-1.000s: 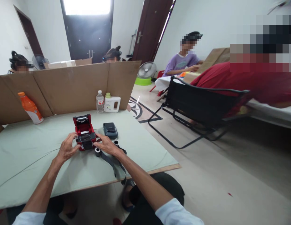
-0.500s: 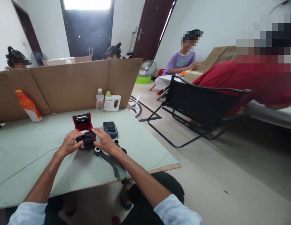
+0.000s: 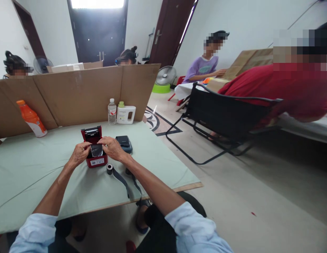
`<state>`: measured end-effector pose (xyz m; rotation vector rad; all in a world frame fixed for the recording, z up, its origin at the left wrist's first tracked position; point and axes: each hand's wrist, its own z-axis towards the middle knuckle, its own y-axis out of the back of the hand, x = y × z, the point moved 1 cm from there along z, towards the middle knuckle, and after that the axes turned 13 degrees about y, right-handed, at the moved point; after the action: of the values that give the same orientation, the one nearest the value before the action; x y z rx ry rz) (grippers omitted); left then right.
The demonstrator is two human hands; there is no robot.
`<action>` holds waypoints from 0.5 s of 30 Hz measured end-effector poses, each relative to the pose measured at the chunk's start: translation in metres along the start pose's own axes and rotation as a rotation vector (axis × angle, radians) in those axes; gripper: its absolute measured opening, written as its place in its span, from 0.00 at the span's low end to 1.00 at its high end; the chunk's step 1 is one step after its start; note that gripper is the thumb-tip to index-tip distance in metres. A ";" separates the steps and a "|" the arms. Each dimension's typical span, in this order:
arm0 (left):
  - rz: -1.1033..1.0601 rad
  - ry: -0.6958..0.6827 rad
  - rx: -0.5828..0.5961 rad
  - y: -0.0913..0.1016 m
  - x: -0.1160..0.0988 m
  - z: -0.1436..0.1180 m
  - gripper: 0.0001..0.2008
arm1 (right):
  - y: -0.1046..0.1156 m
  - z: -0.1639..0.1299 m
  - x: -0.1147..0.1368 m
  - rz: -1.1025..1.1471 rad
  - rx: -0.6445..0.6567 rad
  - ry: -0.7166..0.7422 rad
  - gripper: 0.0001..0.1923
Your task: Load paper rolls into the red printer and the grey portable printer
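Observation:
A small red label printer (image 3: 103, 161) stands on the table with its lid raised and a white label on its front. My left hand (image 3: 81, 153) pinches the left end of a shiny black ribbon (image 3: 97, 150), at the printer's opening. On the other side, my right hand (image 3: 111, 147) has its fingers closed at the ribbon's right end. The ribbon's stretch between the hands hangs over the front of the opening; its ends are hidden by the fingers. A roll with a loose dark strip (image 3: 109, 169) lies to the right of the printer.
Behind my right hand sits a dark blue-black device (image 3: 123, 142). An orange bottle (image 3: 33, 118), a water bottle (image 3: 112, 112) and a white jug (image 3: 126, 114) stand by the cardboard screen (image 3: 79, 95). A black folding chair (image 3: 226, 112) holds a person in red at right.
Both hands have moved slightly up and away from me. The black ribbon has shifted back into the printer's opening, and the printer's labelled front now shows.

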<state>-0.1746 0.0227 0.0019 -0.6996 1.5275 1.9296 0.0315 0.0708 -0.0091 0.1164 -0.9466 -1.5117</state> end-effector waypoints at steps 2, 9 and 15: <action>-0.036 0.005 0.024 0.000 0.001 0.003 0.12 | 0.004 0.013 0.001 0.017 0.006 -0.020 0.21; -0.058 0.131 0.002 0.001 0.005 0.012 0.12 | 0.010 0.044 0.006 0.210 -0.069 -0.029 0.17; -0.013 0.083 -0.009 0.003 0.001 0.015 0.12 | 0.028 0.052 0.021 0.383 -0.148 0.023 0.13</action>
<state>-0.1785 0.0367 0.0064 -0.8007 1.5609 1.9203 0.0184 0.0812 0.0515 -0.1473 -0.7839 -1.2160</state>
